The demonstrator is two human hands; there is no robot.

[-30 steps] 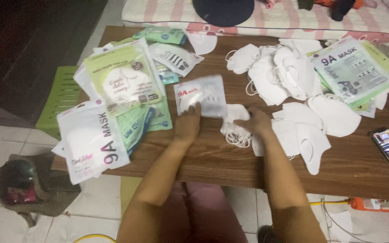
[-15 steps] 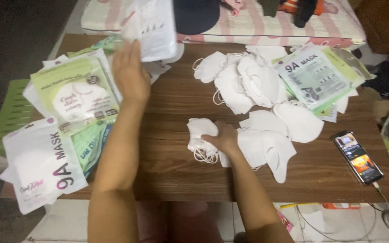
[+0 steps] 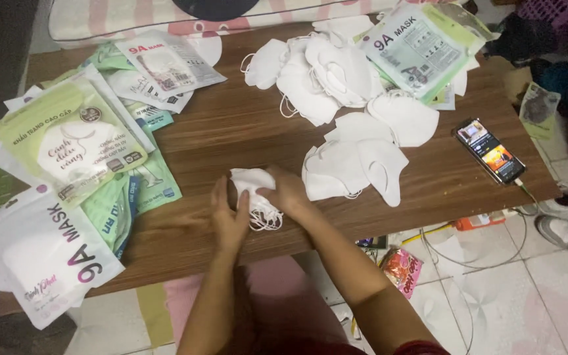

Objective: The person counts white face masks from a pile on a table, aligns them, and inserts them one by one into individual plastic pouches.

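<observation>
Both of my hands meet over a folded white face mask [image 3: 252,185] with loose ear loops, near the front edge of a brown wooden table [image 3: 231,128]. My left hand [image 3: 227,217] cups the mask from the left. My right hand [image 3: 288,194] grips it from the right. A clear mask packet [image 3: 167,60] lies at the far left of the table, apart from both hands.
Several white masks [image 3: 356,161] are piled to the right and at the back [image 3: 317,72]. Green and white mask packets [image 3: 67,148] cover the left side, another [image 3: 415,46] lies back right. A lit phone [image 3: 490,150] with a cable sits near the right edge.
My left hand put the clear packet down at the far left and came back to the mask. My right hand stayed on the mask.
</observation>
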